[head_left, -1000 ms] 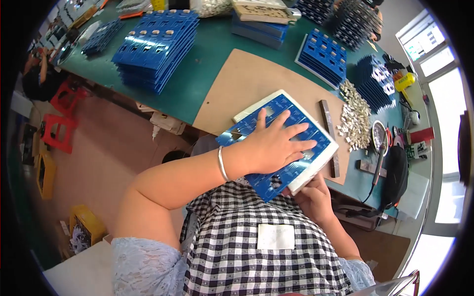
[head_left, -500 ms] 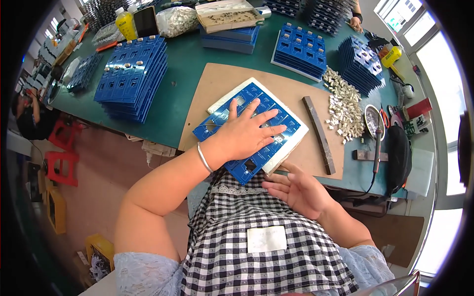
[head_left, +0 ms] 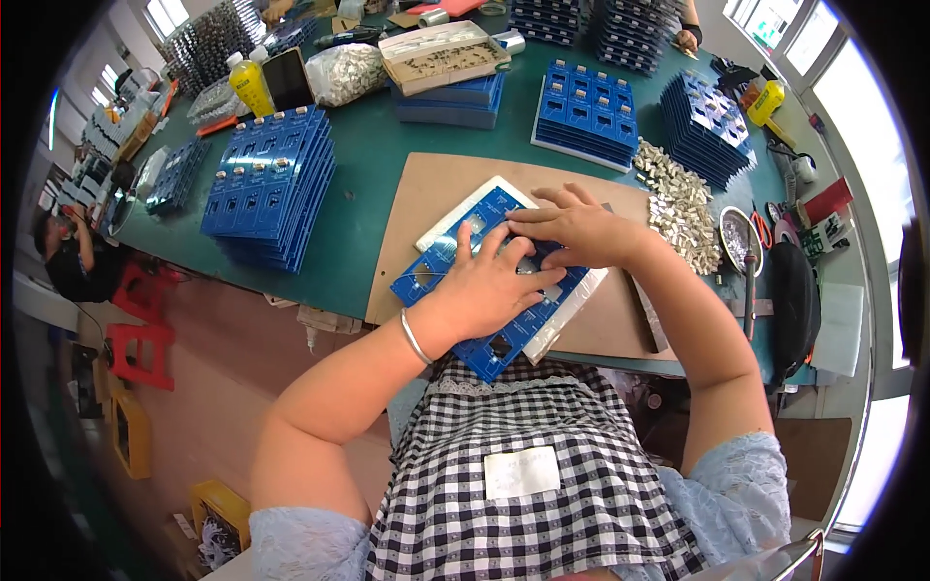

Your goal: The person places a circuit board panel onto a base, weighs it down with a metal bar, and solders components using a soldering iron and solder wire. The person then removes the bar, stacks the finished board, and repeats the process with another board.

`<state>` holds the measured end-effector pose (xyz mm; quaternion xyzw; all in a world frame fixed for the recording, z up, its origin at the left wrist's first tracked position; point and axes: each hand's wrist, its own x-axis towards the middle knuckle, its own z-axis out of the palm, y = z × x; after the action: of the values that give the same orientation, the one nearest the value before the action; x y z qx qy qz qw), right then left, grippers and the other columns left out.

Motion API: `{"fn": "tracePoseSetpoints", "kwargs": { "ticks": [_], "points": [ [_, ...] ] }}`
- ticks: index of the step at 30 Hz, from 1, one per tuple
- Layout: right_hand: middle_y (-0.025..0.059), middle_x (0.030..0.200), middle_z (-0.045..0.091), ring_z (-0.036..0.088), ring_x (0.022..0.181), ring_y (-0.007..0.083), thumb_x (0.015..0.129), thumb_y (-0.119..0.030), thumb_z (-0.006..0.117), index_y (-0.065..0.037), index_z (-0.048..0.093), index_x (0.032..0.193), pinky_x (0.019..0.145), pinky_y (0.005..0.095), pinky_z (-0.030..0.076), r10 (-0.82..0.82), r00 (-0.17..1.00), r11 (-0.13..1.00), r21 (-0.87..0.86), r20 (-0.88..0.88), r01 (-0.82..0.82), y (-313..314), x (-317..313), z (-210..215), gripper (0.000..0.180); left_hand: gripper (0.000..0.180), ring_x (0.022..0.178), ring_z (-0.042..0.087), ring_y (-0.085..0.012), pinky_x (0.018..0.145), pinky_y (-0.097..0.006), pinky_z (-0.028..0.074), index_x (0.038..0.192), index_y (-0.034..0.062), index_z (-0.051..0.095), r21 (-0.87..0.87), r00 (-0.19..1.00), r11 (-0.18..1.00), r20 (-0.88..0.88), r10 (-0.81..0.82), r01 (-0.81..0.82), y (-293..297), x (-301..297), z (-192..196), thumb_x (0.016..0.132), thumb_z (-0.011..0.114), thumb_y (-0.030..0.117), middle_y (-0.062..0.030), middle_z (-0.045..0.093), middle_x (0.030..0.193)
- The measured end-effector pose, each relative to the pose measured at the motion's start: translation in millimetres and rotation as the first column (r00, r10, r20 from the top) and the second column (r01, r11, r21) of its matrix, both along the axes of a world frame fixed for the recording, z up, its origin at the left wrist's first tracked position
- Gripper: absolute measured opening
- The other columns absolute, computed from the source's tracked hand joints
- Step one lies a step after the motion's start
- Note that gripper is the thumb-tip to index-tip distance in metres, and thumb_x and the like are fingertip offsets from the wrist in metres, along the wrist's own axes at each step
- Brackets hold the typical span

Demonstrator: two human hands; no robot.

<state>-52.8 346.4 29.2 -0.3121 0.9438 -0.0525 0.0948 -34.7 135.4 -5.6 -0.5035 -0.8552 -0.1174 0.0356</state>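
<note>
We are pressing our left hand (head_left: 489, 286) flat, fingers spread, on the blue tray (head_left: 455, 266) on the brown board (head_left: 426, 194); our right hand (head_left: 572, 228), fingers loosely extended, is touching its cells. Some slots seem empty, metal pieces (head_left: 678, 203) waiting nearby.

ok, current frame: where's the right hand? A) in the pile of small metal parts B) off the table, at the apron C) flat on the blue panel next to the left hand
C: the right hand lies on the blue panel beside the left hand; the pile of small metal parts lies apart to its right.
</note>
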Motion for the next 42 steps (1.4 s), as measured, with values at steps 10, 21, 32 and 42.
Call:
{"fn": "tracePoseSetpoints", "kwargs": {
  "ticks": [10,21,32,42],
  "points": [
    [-0.0129,0.146,0.036,0.025,0.139,0.0199,0.074,-0.038,0.072,-0.028,0.047,0.136,0.113,0.0570,0.012,-0.033,0.999,0.993,0.118,0.034,0.029,-7.3,2.1,2.1,0.068,0.031,0.129,0.034,-0.0352,0.104,-0.059,0.022,0.120,0.0182,0.059,0.117,0.992,0.993,0.121,-0.045,0.031,-20.2,-7.8,15.4,0.090,0.054,0.025,-0.0080,0.050,0.123],
    [0.0096,0.135,0.047,0.042,0.123,0.0301,0.074,-0.025,0.073,-0.013,0.053,0.128,0.102,0.0405,0.035,-0.234,0.947,0.947,-0.271,-0.219,0.172,5.7,37.0,-2.7,0.058,0.022,0.118,0.048,-0.0285,0.099,-0.050,0.032,0.103,0.0092,0.065,0.184,0.997,0.981,0.042,-0.065,0.056,-37.4,-2.2,6.2,0.085,0.062,0.021,-0.0057,0.059,0.113],
    [0.0142,0.091,0.064,0.063,0.086,0.0330,0.084,-0.031,0.061,-0.008,0.059,0.115,0.067,0.0411,0.049,-0.813,0.554,0.580,-0.163,-0.179,0.798,45.0,135.0,-38.3,0.039,0.022,0.117,0.048,-0.0270,0.097,-0.051,0.032,0.101,0.0105,0.065,0.187,0.998,0.981,0.007,-0.062,0.060,-41.2,0.0,2.8,0.083,0.063,0.022,-0.0048,0.059,0.112],
    [0.0130,0.081,0.066,0.065,0.070,0.0307,0.081,-0.032,0.062,-0.008,0.060,0.104,0.060,0.0412,0.049,-0.584,0.812,0.754,-0.360,0.014,0.549,-33.9,52.2,13.6,0.033,0.021,0.115,0.049,-0.0271,0.097,-0.050,0.033,0.101,0.0106,0.066,0.163,0.999,0.986,0.023,-0.046,0.042,-39.3,-0.5,7.0,0.083,0.063,0.022,-0.0049,0.059,0.112]
  ]
}}
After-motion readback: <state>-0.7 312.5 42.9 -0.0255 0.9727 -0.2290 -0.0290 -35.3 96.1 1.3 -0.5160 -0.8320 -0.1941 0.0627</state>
